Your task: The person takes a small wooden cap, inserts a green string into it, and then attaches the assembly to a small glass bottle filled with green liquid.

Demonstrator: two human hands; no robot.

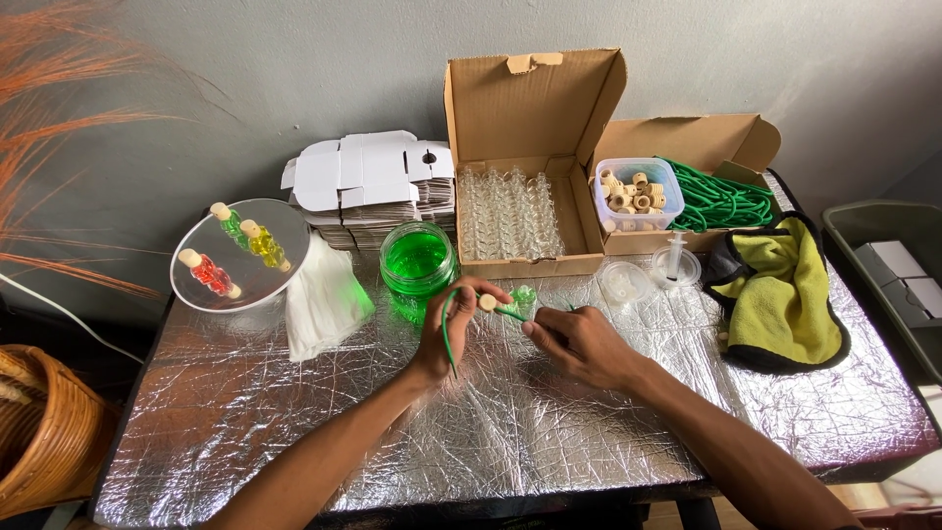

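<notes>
My left hand (453, 329) pinches a small cork stopper (487, 302) with a green cord (446, 329) looping down from it. My right hand (579, 342) grips the other stretch of the same green cord beside a small glass bottle of green liquid (523, 297). Both hands meet over the foil-covered table (510, 422), just in front of a glass jar of green liquid (417, 260).
An open cardboard box of empty small glass bottles (510, 211) stands behind, beside a tub of cork stoppers (636, 191) and coiled green cord (721, 201). A round mirror tray (240, 257) holds three filled bottles. Flat white cartons (373, 186), a white cloth (322, 299), a yellow towel (785, 290) and small plastic cups (648, 273) lie around.
</notes>
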